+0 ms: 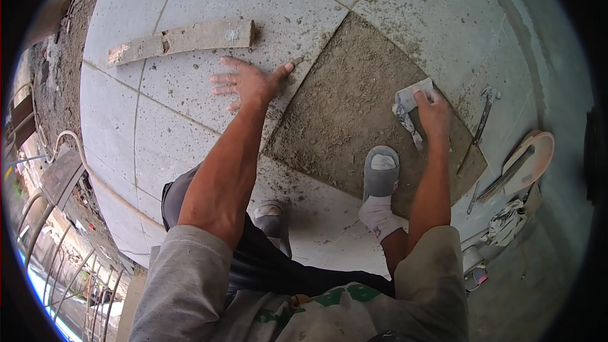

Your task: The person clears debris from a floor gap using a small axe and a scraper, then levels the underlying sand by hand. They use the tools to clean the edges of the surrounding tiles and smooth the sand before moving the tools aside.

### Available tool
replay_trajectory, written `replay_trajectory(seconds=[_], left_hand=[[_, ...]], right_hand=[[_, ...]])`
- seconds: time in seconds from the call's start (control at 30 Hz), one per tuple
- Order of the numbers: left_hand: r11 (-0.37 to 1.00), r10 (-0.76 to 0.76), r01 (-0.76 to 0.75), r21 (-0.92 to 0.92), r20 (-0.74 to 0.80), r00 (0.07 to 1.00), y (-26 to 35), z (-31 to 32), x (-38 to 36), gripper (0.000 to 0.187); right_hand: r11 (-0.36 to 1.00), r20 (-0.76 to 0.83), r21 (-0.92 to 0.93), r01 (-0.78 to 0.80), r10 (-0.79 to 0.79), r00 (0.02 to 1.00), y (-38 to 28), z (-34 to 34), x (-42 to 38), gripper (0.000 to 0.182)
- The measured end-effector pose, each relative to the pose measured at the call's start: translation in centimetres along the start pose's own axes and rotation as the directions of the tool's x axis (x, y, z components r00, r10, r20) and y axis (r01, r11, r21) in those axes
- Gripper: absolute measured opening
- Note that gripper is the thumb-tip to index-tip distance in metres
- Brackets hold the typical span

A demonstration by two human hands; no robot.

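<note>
My left hand (pixel 252 83) is open, its fingers spread over a grey floor tile (pixel 183 85) beside a bare square of sandy mortar (pixel 351 88). The thumb points toward the edge of that square. My right hand (pixel 433 113) is closed on a trowel (pixel 407 96) with a pale, mortar-smeared blade, over the right part of the mortar. The trowel's lower parts are partly hidden by the hand and forearm. My right foot, in a grey slipper (pixel 381 180), stands on the near side of the mortar. The left slipper (pixel 270 210) is on the tiles.
A wooden board (pixel 206 36) lies on the tiles beyond my left hand. A hammer (pixel 479 128) rests at the right edge of the mortar. Farther right are an orange-rimmed container (pixel 537 161) and a crumpled bag (pixel 506 223). A hose (pixel 95 174) and metal bars (pixel 63 278) are at left.
</note>
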State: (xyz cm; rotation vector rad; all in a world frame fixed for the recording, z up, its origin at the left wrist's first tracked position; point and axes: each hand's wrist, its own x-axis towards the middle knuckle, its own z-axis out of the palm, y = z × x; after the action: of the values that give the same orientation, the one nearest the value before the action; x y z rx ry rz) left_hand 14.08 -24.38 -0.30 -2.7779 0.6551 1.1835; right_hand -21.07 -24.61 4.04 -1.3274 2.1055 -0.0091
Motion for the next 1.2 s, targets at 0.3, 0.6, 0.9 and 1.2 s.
replay_trajectory(seconds=[0.3, 0.6, 0.9, 1.2], left_hand=[[0.999, -0.043, 0.042, 0.024, 0.006, 0.999, 0.2, -0.4, -0.4, 0.149], [0.998, 0.022, -0.022, -0.065, -0.013, 1.000, -0.5, -1.0, -1.2, 0.148], [0.981, 0.178, -0.181, -0.074, -0.045, 0.983, -3.1, -0.3, 0.0, 0.132], [0.869, 0.485, -0.479, 0.128, -0.420, 0.767, -18.8, 10.2, -7.3, 0.070]], right_hand=[[0.856, -0.139, -0.508, -0.093, 0.025, 0.990, 8.5, 1.1, 1.9, 0.065], [0.867, 0.244, -0.361, 0.343, -0.267, 0.932, 1.7, -7.5, 0.2, 0.045], [0.219, 0.699, -0.125, 0.968, -0.673, 0.242, -13.2, -3.3, -5.1, 0.023], [0.218, 0.705, -0.061, 0.974, -0.681, 0.197, -16.0, 3.7, -3.1, 0.023]])
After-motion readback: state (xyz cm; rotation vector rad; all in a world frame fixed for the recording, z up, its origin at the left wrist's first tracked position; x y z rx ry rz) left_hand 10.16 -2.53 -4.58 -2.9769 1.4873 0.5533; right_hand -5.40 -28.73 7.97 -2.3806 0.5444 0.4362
